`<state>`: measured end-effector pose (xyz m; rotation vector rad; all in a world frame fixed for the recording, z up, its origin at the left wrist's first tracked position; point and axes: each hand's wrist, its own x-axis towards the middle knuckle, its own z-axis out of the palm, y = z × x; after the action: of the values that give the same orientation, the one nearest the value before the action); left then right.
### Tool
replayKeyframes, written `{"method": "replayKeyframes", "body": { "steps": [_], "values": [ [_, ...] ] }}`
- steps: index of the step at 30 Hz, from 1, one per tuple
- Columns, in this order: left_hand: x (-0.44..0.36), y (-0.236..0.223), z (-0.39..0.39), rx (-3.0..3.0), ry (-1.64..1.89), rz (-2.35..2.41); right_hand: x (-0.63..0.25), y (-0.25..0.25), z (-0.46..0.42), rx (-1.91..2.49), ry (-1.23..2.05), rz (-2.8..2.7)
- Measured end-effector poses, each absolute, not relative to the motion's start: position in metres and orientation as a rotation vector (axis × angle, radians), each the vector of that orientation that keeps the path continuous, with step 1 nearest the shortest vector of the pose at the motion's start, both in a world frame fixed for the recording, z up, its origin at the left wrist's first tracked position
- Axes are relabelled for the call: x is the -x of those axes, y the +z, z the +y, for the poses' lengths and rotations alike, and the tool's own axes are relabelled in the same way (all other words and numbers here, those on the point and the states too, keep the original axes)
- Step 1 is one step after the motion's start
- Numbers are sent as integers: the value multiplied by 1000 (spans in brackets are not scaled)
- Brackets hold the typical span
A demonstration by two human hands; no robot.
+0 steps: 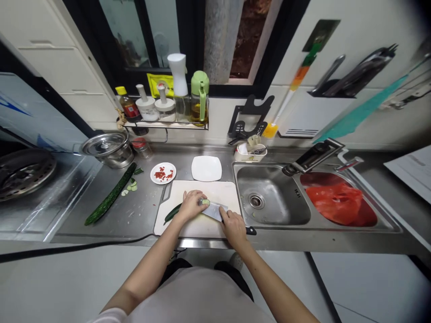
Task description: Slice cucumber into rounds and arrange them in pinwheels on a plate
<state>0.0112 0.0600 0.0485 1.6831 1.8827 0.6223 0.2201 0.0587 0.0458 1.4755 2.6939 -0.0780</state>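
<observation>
My left hand (pixel 192 204) is closed over a piece of cucumber (pixel 205 202), whose pale cut end shows by the fingertips. My right hand (pixel 235 227) grips a kitchen knife (pixel 213 211); its broad blade lies beside the cut end, and its black handle sticks out past the palm. Both hands are over a white cutting board (pixel 220 188). On the board, a dark green length of cucumber (pixel 173 214) shows left of my left wrist; whether it joins the held piece is hidden. Behind the board are a white square plate (pixel 206 168) and a round plate (pixel 153 176) with small red pieces.
A whole cucumber (pixel 109 197) lies at left near some trimmings (pixel 132 185). A lidded steel pot (pixel 116 154) stands behind it. To the right is a double sink (pixel 272 222) with a faucet (pixel 314 154) and a red plastic bag (pixel 336 204). Bottles fill a rack (pixel 168 125).
</observation>
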Motion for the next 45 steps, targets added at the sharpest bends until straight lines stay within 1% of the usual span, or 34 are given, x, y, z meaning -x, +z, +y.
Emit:
{"method": "replayKeyframes", "body": {
  "steps": [3, 6, 11, 18, 23, 31, 45],
  "values": [
    [-15, 46, 61, -1646, 698, 1871, -221, 41, 60, -1482, -97, 2685],
    [-12, 38, 66, -1536, 862, 1891, -221, 37, 63, -1529, -109, 2661],
    [23, 16, 76, -998, 1076, 2172, -225, 29, 73, -1664, -113, 2629],
    [79, -10, 83, -742, 950, 2398, -233, 21, 85, -1800, -171, 2621],
    [88, -17, 91, -710, 874, 2488, -231, 18, 86, -1833, -227, 2622],
    [89, -23, 97, -842, 801, 2631, -222, 14, 85, -1906, -276, 2649],
    [90, -26, 95, -1092, 766, 2584, -223, 6, 85, -1911, -353, 2598]
  ]
}}
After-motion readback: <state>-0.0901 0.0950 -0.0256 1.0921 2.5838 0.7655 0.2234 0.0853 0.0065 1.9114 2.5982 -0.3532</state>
